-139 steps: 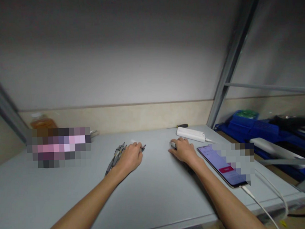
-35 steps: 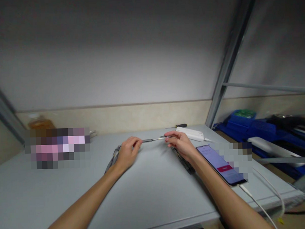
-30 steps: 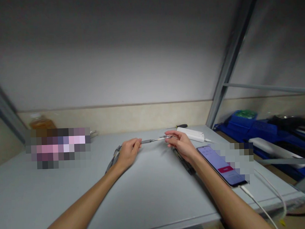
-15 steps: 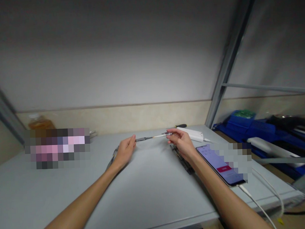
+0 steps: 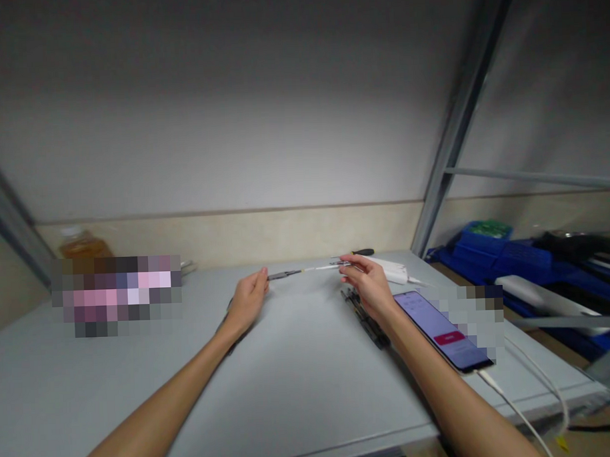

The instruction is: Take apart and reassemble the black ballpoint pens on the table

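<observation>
Item, left hand (image 5: 246,302): fingers curled closed around a grey pen barrel (image 5: 285,274), whose tapered end points out past the thumb toward the right hand.
Item, right hand (image 5: 370,289): thumb and fingertips pinched on a slim silvery piece (image 5: 339,263); its fine detail is too small for me to read.
Item, white refill (image 5: 320,268): a thin rod spanning the space between the two sets of fingers, its left end at the barrel's tip, its right end at the right fingertips. I cannot tell whether the rod sits inside the barrel.
Item, dark pens (image 5: 364,320): lying bunched on the grey table (image 5: 300,382), below the right fingers and partly covered by that hand.
Item, dark slender objects (image 5: 231,350): under the left wrist, mostly hidden from me.
Item, phone (image 5: 441,330): screen lit, right of the right fingers, near the forearm, white cable (image 5: 511,404) at its near end.
Item, white power bank (image 5: 394,273): just behind the right hand, partly covered.
Item, screwdriver (image 5: 363,252): black and yellow handle, beyond the right fingertips, near the wall.
Item, amber bottle (image 5: 85,245): well left of the left fingers, behind a pixelated patch I cannot make out.
</observation>
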`<state>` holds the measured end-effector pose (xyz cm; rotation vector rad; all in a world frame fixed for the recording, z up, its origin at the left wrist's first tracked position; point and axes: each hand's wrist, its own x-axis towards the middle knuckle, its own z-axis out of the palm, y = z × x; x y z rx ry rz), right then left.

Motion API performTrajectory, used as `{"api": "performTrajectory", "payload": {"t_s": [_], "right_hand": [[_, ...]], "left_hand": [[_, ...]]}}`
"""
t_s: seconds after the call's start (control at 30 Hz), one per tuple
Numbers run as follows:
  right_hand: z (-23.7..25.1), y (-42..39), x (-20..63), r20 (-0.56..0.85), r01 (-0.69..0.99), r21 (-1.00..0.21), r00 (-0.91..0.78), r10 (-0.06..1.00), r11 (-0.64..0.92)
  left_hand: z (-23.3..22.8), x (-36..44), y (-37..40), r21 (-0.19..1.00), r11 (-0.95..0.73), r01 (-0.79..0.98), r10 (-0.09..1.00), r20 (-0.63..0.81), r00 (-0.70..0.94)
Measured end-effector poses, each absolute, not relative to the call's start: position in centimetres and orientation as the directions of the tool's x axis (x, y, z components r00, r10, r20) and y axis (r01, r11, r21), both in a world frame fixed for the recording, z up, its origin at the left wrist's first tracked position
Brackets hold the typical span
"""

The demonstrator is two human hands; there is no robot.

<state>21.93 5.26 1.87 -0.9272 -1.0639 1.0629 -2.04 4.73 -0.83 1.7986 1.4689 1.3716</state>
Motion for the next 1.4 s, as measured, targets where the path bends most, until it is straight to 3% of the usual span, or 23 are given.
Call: {"api": "performTrajectory", "payload": {"t_s": [0.6, 0.93, 1.17, 1.4], "right_hand": [[1.7, 5.3, 21.9, 0.225, -0.204, -0.948, 0.116, 0.968, 0.244], [1.2, 4.9, 21.4, 0.234, -0.144, -0.965, -0.095, 0.968, 0.219], [1.3, 4.7, 21.3, 0.203, -0.104, -0.976, -0.109, 0.973, 0.192], [0.8, 5.0, 21.2, 0.096, 0.188, -0.975, -0.139, 0.986, 0.122]], "left_hand": [[-0.6, -1.8, 4.5, 0.806, -0.333, 0.49, 0.913, 0.405, -0.046], [-0.4, -0.9, 3.7, 0.82, -0.299, 0.488, 0.946, 0.32, 0.041], [-0.6, -1.4, 3.9, 0.806, -0.367, 0.465, 0.928, 0.352, 0.123], [-0.6, -1.3, 3.9, 0.829, -0.41, 0.381, 0.91, 0.398, 0.113]]}}
